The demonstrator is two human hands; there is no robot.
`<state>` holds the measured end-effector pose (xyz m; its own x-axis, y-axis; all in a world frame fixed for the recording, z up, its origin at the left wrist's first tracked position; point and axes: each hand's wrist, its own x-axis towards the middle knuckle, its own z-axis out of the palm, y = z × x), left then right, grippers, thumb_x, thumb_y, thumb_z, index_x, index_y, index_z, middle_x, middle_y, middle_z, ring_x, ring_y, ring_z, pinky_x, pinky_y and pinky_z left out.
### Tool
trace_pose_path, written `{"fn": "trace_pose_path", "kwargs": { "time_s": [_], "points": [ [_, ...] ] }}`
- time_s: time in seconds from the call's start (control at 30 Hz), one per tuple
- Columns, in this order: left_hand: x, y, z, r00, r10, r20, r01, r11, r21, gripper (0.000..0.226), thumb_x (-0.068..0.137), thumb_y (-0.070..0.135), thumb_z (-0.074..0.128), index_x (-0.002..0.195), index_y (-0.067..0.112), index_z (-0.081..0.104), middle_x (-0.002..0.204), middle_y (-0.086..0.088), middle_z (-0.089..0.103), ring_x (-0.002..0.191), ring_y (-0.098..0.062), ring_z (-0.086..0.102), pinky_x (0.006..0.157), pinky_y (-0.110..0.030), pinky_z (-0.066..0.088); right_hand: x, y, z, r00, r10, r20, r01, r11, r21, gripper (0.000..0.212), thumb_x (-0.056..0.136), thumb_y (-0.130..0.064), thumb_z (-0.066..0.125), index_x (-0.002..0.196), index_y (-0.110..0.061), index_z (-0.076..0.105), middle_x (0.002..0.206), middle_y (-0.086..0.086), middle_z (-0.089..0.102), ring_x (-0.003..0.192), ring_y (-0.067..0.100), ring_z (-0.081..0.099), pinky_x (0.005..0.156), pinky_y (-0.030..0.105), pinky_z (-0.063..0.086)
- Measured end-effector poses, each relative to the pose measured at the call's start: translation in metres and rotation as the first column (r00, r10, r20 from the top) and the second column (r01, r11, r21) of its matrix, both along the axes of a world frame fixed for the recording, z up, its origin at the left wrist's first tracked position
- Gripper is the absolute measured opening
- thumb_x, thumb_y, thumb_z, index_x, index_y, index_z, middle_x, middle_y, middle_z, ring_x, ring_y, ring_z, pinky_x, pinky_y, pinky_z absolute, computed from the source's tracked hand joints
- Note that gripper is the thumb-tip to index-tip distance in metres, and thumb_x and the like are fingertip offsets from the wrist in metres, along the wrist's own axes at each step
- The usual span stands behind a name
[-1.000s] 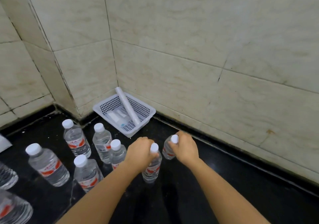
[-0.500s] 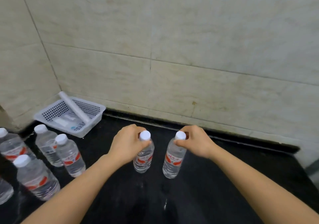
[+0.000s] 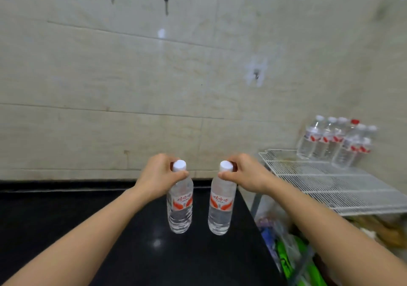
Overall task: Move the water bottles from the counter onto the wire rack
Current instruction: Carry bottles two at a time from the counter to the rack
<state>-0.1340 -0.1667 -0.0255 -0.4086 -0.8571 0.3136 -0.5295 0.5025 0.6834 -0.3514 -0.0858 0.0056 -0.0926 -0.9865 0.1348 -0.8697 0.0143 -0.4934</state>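
Head view shows my two hands out in front of me, each one holding a water bottle by its neck, just under the white cap. My left hand [image 3: 159, 174] is closed around the left bottle [image 3: 180, 206]. My right hand [image 3: 244, 174] is closed around the right bottle [image 3: 221, 206]. Both bottles hang straight up and down, caps on top, side by side with a small gap between them. They are up in the air over the black counter [image 3: 110, 230], near its right edge, and I think their bottoms are not touching it.

My arms reach forward, nearly straight, with my thumbs on the near side of the necks.

The white wire rack [image 3: 330, 188] is off to the right, past the counter's right edge. My right hand is the nearer one to it. The front and left parts of the rack top are bare. A bunch of bottles [image 3: 334, 141] already stands at its back, close to the tiled wall [image 3: 132, 76].

So I think the next move is to swing both bottles to the right and set them down standing up on the bare wire.
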Motion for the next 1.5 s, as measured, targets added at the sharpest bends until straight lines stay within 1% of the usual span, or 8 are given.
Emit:
{"fn": "trace_pose_path", "kwargs": {
  "time_s": [0.17,0.3,0.63,0.83,1.0,1.13,1.33,1.5],
  "points": [
    [-0.111,0.035,0.028,0.994,-0.102,-0.047,0.097,0.992,-0.086,0.032,0.08,0.021,0.071,0.054,0.015,0.053,0.05,0.005,0.049,0.045,-0.002,0.041,0.041,-0.015,0.029,-0.104,0.052,0.025,0.993,-0.113,-0.017,0.112,0.993,-0.034,0.027,0.079,-0.035,0.071,0.071,-0.011,0.061,0.064,-0.002,0.054,0.061,0.014,0.049,0.057,0.031,0.036],
    [-0.196,0.045,0.047,0.978,-0.202,-0.052,0.19,0.967,-0.171,0.034,0.079,0.026,0.071,0.06,0.004,0.054,0.056,-0.003,0.053,0.054,-0.015,0.045,0.052,-0.029,0.035,-0.186,0.079,0.046,0.984,-0.177,-0.025,0.175,0.981,-0.082,0.031,0.084,-0.036,0.067,0.083,-0.006,0.06,0.074,0.003,0.056,0.066,0.016,0.05,0.061,0.034,0.038],
    [-0.403,0.016,0.076,0.925,-0.374,-0.073,0.348,0.906,-0.242,0.037,0.079,0.03,0.071,0.059,0.008,0.05,0.055,0.0,0.043,0.051,-0.013,0.037,0.052,-0.031,0.028,-0.375,0.074,0.075,0.958,-0.273,-0.084,0.258,0.953,-0.157,0.03,0.086,-0.034,0.063,0.079,-0.006,0.055,0.068,0.0,0.05,0.062,0.013,0.046,0.06,0.033,0.037],
    [-0.513,-0.001,0.084,0.926,-0.368,-0.091,0.341,0.913,-0.224,0.033,0.082,0.029,0.069,0.06,0.012,0.05,0.053,0.003,0.043,0.047,-0.01,0.035,0.046,-0.026,0.025,-0.469,0.05,0.079,0.944,-0.3,-0.139,0.284,0.951,-0.123,0.021,0.089,-0.031,0.062,0.074,-0.023,0.05,0.072,-0.007,0.05,0.065,0.008,0.047,0.06,0.03,0.037],
    [-0.586,-0.011,0.07,0.92,-0.373,-0.122,0.345,0.917,-0.199,0.033,0.082,0.025,0.07,0.057,0.014,0.051,0.051,0.006,0.044,0.048,-0.007,0.038,0.043,-0.019,0.026,-0.531,0.027,0.078,0.934,-0.293,-0.207,0.283,0.956,-0.075,0.031,0.089,-0.033,0.063,0.068,-0.033,0.04,0.07,-0.011,0.045,0.064,0.006,0.044,0.062,0.03,0.035],
    [-0.629,-0.02,0.066,0.932,-0.343,-0.122,0.315,0.928,-0.202,0.029,0.081,0.027,0.07,0.063,0.008,0.059,0.054,0.005,0.048,0.052,-0.01,0.043,0.047,-0.024,0.028,-0.575,0.011,0.075,0.926,-0.28,-0.253,0.267,0.96,-0.082,0.032,0.087,-0.033,0.064,0.065,-0.034,0.042,0.069,-0.01,0.048,0.071,0.017,0.052,0.066,0.036,0.044],
    [-0.674,-0.03,0.063,0.962,-0.263,-0.079,0.245,0.952,-0.183,0.03,0.081,0.027,0.07,0.061,0.014,0.052,0.053,0.008,0.041,0.05,-0.006,0.038,0.046,-0.021,0.022,-0.622,-0.016,0.072,0.915,-0.21,-0.345,0.209,0.977,-0.041,0.025,0.084,-0.044,0.059,0.07,-0.028,0.046,0.074,-0.001,0.055,0.071,0.024,0.058,0.07,0.05,0.051],
    [-0.696,-0.039,0.057,0.971,-0.236,-0.037,0.227,0.959,-0.172,0.025,0.083,0.025,0.07,0.067,0.009,0.059,0.053,0.007,0.044,0.047,-0.005,0.039,0.047,-0.023,0.025,-0.64,-0.03,0.067,0.921,-0.153,-0.359,0.161,0.987,-0.009,0.029,0.087,-0.042,0.059,0.067,-0.029,0.042,0.075,-0.005,0.051,0.074,0.024,0.058,0.068,0.046,0.051]
  ]
}}
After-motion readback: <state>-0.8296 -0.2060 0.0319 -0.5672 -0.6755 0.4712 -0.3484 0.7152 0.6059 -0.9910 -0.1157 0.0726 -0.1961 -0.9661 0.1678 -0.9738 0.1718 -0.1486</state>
